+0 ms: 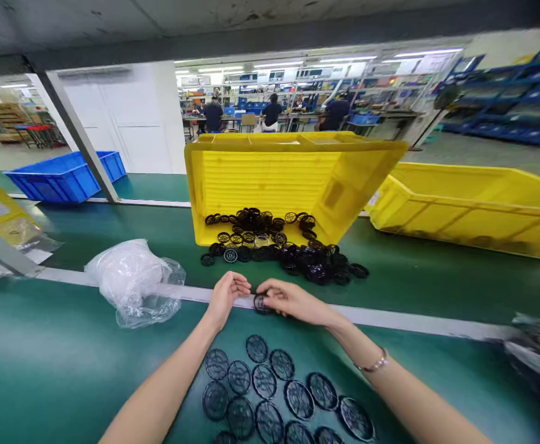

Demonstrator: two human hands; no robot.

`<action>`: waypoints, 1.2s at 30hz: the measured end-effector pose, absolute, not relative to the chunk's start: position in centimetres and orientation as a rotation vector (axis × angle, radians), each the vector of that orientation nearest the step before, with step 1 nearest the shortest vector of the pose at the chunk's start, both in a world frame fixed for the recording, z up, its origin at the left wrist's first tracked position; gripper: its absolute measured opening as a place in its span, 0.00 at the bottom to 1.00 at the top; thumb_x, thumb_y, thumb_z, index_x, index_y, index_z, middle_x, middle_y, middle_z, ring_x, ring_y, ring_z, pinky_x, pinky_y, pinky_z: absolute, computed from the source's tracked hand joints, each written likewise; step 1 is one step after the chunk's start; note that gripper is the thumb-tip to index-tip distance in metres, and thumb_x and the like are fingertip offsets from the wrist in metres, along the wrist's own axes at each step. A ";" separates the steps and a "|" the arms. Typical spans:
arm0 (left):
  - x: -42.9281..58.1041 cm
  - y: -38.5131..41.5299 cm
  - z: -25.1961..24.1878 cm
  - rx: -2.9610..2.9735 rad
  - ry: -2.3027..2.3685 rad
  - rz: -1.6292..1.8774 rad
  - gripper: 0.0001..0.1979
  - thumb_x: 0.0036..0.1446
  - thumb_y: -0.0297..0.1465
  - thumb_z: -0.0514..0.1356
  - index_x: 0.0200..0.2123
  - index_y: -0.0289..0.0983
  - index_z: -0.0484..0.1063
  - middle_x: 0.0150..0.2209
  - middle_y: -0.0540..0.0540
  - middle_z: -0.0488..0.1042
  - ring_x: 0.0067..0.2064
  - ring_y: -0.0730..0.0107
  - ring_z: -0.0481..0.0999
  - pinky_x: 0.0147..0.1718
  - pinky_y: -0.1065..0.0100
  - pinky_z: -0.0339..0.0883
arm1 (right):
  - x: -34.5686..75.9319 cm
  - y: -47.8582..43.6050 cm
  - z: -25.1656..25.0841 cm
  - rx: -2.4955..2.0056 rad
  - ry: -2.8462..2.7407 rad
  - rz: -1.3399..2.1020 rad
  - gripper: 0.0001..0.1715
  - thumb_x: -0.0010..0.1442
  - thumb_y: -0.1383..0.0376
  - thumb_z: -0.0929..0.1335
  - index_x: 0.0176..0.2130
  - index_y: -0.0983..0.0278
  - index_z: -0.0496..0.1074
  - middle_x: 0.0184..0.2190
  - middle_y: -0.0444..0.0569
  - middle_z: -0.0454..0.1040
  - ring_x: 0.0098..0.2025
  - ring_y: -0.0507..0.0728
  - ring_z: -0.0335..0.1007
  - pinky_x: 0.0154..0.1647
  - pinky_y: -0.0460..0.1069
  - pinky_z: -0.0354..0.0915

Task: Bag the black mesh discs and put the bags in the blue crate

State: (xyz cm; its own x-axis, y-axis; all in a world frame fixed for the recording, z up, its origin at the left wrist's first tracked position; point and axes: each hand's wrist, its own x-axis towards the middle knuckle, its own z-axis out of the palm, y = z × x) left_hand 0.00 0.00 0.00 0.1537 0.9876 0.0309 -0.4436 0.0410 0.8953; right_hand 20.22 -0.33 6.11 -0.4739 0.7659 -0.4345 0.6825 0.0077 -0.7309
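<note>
My left hand and my right hand meet over the green table's white strip. Both pinch a small black round mesh disc between their fingertips. Below my hands, several flat black mesh discs lie spread in rows on the green mat. Beyond my hands, a tipped yellow bin spills a pile of black round parts onto the table.
A crumpled clear plastic bag lies left of my hands. A second yellow bin sits at the right, a blue crate at the far left. Other people stand at benches far behind. A bagged item lies at the right edge.
</note>
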 end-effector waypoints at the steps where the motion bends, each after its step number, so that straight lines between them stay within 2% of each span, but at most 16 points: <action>1: 0.2 -0.4 0.2 1.060 0.765 1.217 0.27 0.59 0.55 0.57 0.36 0.33 0.70 0.34 0.42 0.75 0.34 0.68 0.74 0.39 0.65 0.69 | 20.5 -1.3 5.9 -1.542 -2.235 1.408 0.36 0.57 0.40 0.62 0.55 0.59 0.69 0.41 0.44 0.68 0.34 0.35 0.58 0.35 0.33 0.57; 4: 0.5 -1.5 0.9 1.405 0.751 1.031 0.25 0.64 0.50 0.55 0.38 0.32 0.73 0.36 0.41 0.76 0.38 0.66 0.76 0.42 0.66 0.68 | 21.3 -3.7 5.4 -1.482 -2.358 1.265 0.30 0.56 0.43 0.65 0.49 0.57 0.74 0.44 0.43 0.69 0.37 0.34 0.57 0.39 0.31 0.54; 8: 0.4 -2.2 1.9 1.753 0.679 0.798 0.21 0.68 0.43 0.52 0.41 0.33 0.77 0.41 0.42 0.79 0.45 0.65 0.76 0.49 0.66 0.66 | 23.3 -4.3 5.2 -1.461 -2.329 1.208 0.32 0.60 0.42 0.59 0.46 0.60 0.75 0.42 0.44 0.72 0.37 0.35 0.60 0.39 0.32 0.54; 10: 0.3 -2.4 2.2 1.824 0.682 0.764 0.20 0.69 0.41 0.52 0.41 0.34 0.78 0.42 0.43 0.79 0.46 0.66 0.76 0.50 0.67 0.65 | 25.0 -3.0 5.1 -1.648 -2.153 0.930 0.33 0.61 0.42 0.57 0.44 0.63 0.75 0.41 0.45 0.73 0.37 0.36 0.61 0.40 0.33 0.55; 14: 0.3 -2.4 2.5 1.830 0.703 0.748 0.19 0.69 0.41 0.53 0.42 0.34 0.77 0.42 0.44 0.79 0.46 0.67 0.77 0.50 0.68 0.65 | 28.5 0.7 4.6 -1.953 -1.797 0.183 0.34 0.58 0.41 0.60 0.48 0.62 0.71 0.45 0.46 0.71 0.41 0.40 0.61 0.39 0.37 0.55; 18: 0.2 -2.4 2.6 1.816 0.711 0.732 0.18 0.69 0.41 0.52 0.42 0.34 0.77 0.43 0.44 0.79 0.47 0.68 0.77 0.50 0.69 0.65 | 29.5 2.8 3.6 -1.958 -1.859 -0.113 0.35 0.56 0.39 0.60 0.44 0.63 0.72 0.46 0.49 0.70 0.48 0.45 0.61 0.40 0.39 0.56; 21: 0.1 -2.4 2.6 1.816 0.710 0.734 0.18 0.69 0.41 0.52 0.42 0.34 0.77 0.42 0.44 0.79 0.47 0.68 0.77 0.51 0.69 0.65 | 28.9 2.6 3.4 -1.929 -1.825 -0.046 0.31 0.59 0.42 0.59 0.41 0.63 0.74 0.47 0.49 0.69 0.48 0.45 0.61 0.39 0.39 0.56; 23: 0.1 -2.3 2.5 1.807 0.709 0.733 0.18 0.69 0.41 0.53 0.42 0.34 0.77 0.42 0.44 0.80 0.46 0.68 0.77 0.50 0.69 0.65 | 28.7 2.0 3.8 -1.903 -1.719 0.113 0.31 0.58 0.42 0.60 0.42 0.62 0.74 0.47 0.48 0.69 0.44 0.42 0.61 0.38 0.38 0.55; 27: 0.2 -2.2 2.4 1.796 0.704 0.733 0.19 0.69 0.41 0.53 0.42 0.34 0.77 0.42 0.44 0.80 0.46 0.68 0.77 0.50 0.69 0.65 | 29.1 -0.6 5.2 -1.827 -1.564 0.791 0.42 0.52 0.36 0.63 0.48 0.67 0.70 0.39 0.47 0.72 0.31 0.36 0.57 0.33 0.35 0.57; 29: 0.2 -2.1 2.4 1.805 0.705 0.733 0.18 0.69 0.41 0.53 0.42 0.34 0.77 0.42 0.45 0.80 0.46 0.68 0.77 0.50 0.69 0.65 | 29.2 -2.4 5.6 -1.778 -1.601 1.191 0.48 0.50 0.34 0.63 0.52 0.69 0.67 0.36 0.46 0.72 0.29 0.35 0.57 0.31 0.35 0.58; 31: 0.2 -2.1 2.3 1.817 0.707 0.732 0.18 0.69 0.41 0.52 0.42 0.35 0.77 0.43 0.45 0.79 0.47 0.68 0.77 0.50 0.69 0.65 | 29.0 -4.4 5.6 -1.773 -1.702 1.432 0.49 0.50 0.34 0.63 0.54 0.69 0.66 0.35 0.46 0.71 0.27 0.35 0.57 0.29 0.34 0.58; 36: 0.1 -2.2 2.4 1.829 0.706 0.716 0.18 0.70 0.41 0.51 0.43 0.36 0.76 0.43 0.46 0.79 0.47 0.68 0.76 0.51 0.69 0.64 | 27.5 -8.5 4.9 -1.810 -1.967 1.289 0.36 0.55 0.40 0.63 0.46 0.65 0.73 0.42 0.46 0.71 0.30 0.33 0.58 0.32 0.31 0.57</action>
State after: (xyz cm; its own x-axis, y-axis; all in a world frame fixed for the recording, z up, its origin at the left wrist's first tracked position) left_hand 0.07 -2.24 2.35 0.6536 0.7408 0.1548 0.1442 -0.3227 0.9354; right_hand 27.48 -8.54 4.92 -0.2461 0.8778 -0.4111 0.7274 -0.1131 -0.6769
